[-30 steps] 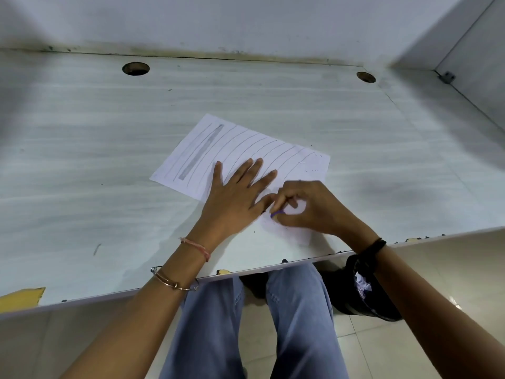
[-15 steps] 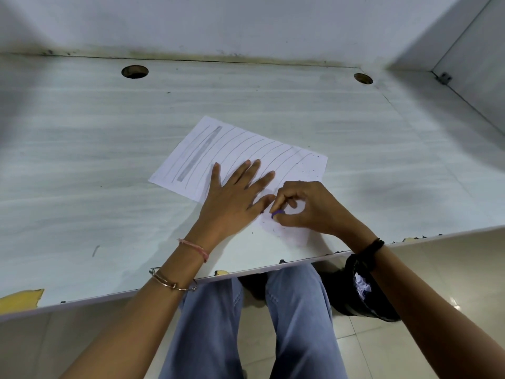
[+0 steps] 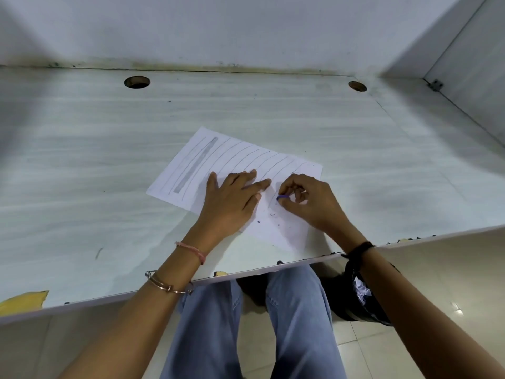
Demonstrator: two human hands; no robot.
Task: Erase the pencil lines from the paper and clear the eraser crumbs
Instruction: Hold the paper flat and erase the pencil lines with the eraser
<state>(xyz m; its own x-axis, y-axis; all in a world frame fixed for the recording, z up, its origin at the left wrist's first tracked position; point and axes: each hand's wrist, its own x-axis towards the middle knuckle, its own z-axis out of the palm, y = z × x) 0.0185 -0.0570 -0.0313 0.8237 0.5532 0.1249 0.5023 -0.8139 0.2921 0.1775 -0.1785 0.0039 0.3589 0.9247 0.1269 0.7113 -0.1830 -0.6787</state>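
A white sheet of paper [image 3: 235, 160] lies at an angle on the pale desk [image 3: 82, 173], ruled with pencil lines and one thick grey pencil bar [image 3: 195, 165] near its left end. My left hand [image 3: 232, 203] lies flat on the sheet with straight fingers, holding it down. Just right of it, my right hand [image 3: 308, 203] pinches a small purple eraser [image 3: 282, 197] against the paper. Dark eraser crumbs [image 3: 270, 216] are scattered on the near, line-free part of the sheet.
Two round cable holes [image 3: 137, 82] [image 3: 357, 86] sit at the back of the desk by the wall. A black bin [image 3: 358, 294] with crumpled paper stands on the floor under the desk's front edge, right of my knees. A yellow chipped patch [image 3: 24, 299] marks the front left edge.
My right hand with the eraser has moved slightly up and to the right on the sheet, away from my left fingertips. More crumbs show on the near part. My left hand stays put.
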